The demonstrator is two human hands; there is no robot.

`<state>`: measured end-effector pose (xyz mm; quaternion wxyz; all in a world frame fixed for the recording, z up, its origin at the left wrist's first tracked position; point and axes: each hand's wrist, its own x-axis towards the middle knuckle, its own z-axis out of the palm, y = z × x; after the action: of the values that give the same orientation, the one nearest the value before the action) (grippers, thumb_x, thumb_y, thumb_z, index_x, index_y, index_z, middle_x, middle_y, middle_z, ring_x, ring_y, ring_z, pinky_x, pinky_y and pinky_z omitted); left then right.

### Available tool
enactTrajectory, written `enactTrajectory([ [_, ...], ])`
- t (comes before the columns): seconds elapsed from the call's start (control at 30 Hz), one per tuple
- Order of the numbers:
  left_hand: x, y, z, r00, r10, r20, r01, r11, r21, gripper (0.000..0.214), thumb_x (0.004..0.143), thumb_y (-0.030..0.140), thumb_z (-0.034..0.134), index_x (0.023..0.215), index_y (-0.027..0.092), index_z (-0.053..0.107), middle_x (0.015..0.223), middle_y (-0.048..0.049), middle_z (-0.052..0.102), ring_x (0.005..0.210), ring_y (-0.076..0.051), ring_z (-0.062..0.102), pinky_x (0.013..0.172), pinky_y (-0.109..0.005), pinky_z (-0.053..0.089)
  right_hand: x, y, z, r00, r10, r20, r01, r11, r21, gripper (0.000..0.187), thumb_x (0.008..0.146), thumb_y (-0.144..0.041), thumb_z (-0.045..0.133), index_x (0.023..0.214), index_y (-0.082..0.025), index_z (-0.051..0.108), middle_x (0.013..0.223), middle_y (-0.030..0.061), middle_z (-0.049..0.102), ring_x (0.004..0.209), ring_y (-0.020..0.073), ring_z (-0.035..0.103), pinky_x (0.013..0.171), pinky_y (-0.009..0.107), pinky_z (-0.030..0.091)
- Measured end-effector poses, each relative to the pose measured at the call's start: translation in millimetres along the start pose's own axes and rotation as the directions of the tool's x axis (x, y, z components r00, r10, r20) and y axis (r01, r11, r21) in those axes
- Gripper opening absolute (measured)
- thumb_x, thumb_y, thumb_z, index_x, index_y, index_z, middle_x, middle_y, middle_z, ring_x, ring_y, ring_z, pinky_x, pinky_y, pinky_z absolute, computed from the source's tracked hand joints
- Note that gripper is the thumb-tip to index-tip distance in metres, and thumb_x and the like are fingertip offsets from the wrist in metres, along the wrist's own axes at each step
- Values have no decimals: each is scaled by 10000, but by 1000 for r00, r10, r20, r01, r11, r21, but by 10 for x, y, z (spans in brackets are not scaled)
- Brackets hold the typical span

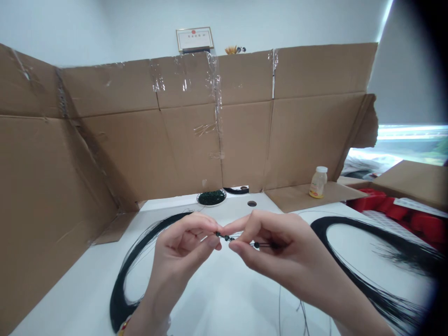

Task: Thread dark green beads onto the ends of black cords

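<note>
Left hand (178, 247): thumb and forefinger pinched shut on a thin black cord (241, 241), remaining fingers loosely curled. Right hand (280, 252): same pinch on the same cord, remaining fingers curled, grip partly hidden behind the fingers. Fingertips of the two hands close together, not quite touching. Small dark beads (227, 238) strung along the cord between and just beside the two pinches, spaced apart, held up above a white table (224, 298).

Handling, by judgement: very light, limp, and too soft to stay straight without tension. Beads probably slippery and prone to sliding along the cord or dropping. Best hold: right next to a bead, between thumb and forefinger pads, with the cord kept taut.

Farther out: long black cord lying in a big loop (119, 298) on the table at left, another loop (320, 226) at right, with loose strands (301, 312) near the bottom. Beyond the hands, a white plate (198, 199) heaped with dark beads (211, 197), and a small hole (252, 203) in the table. Plastic bottle (318, 183) upright on a flat cardboard sheet (297, 196). Taped cardboard wall (189, 149) behind and along the left. Red objects (385, 205) in an open cardboard box (413, 184) at far right.
</note>
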<state>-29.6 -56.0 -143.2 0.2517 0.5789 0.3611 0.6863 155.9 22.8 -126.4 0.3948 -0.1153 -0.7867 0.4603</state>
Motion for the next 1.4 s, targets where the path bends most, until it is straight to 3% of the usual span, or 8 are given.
enactTrajectory([
  [0.13, 2, 42, -49, 999, 16, 43, -20, 995, 98, 131, 896, 164, 766, 903, 290, 804, 843, 13, 731, 740, -103, 646, 692, -170, 549, 27, 11, -39, 999, -11, 36, 12, 1000, -25, 262, 941, -307, 700, 732, -176, 614, 963, 34, 749, 531, 69, 287, 465, 255, 257],
  [0.43, 8, 89, -3, 999, -47, -18, 49, 993, 109, 25, 851, 245, 821, 847, 267, 812, 822, -4, 722, 740, -125, 633, 668, -199, 526, 30, 29, -64, 991, -108, 73, 116, 987, -110, 255, 934, -263, 726, 722, -173, 616, 1032, -22, 768, 543, 49, 298, 479, 225, 280],
  [0.93, -7, 166, 57, 998, -41, -44, 47, 987, 153, 42, 819, 221, 829, 798, 256, 820, 773, -35, 720, 722, -173, 632, 660, -274, 527, 40, 36, -75, 993, 4, 121, -2, 1000, -13, 206, 949, -257, 700, 773, -183, 623, 1037, 23, 754, 569, 81, 314, 501, 262, 283],
  [1.13, -3, 170, 95, 990, -103, -98, 120, 974, 191, 31, 823, 232, 824, 817, 248, 799, 801, -20, 740, 727, -162, 655, 695, -261, 534, 55, 47, -72, 996, 41, 83, -36, 997, -65, 272, 968, -401, 697, 784, -201, 686, 926, 1, 742, 599, 98, 367, 524, 274, 277],
  [1.27, 15, 123, 86, 979, -121, -163, 148, 974, 170, 75, 800, 224, 849, 817, 245, 779, 788, 0, 735, 700, -137, 641, 677, -228, 532, 81, 89, -31, 995, 97, -3, -97, 989, -111, 306, 943, -480, 711, 790, -215, 713, 714, -22, 612, 577, 103, 359, 512, 273, 255],
  [1.4, 39, 78, 39, 967, -236, -92, 243, 967, 82, 115, 819, 300, 844, 767, 228, 770, 793, -14, 747, 703, -137, 645, 677, -224, 527, 115, 110, 0, 997, 73, -26, -76, 985, -152, 290, 936, -467, 719, 783, -220, 715, 557, -65, 350, 513, 91, 261, 473, 268, 183],
])
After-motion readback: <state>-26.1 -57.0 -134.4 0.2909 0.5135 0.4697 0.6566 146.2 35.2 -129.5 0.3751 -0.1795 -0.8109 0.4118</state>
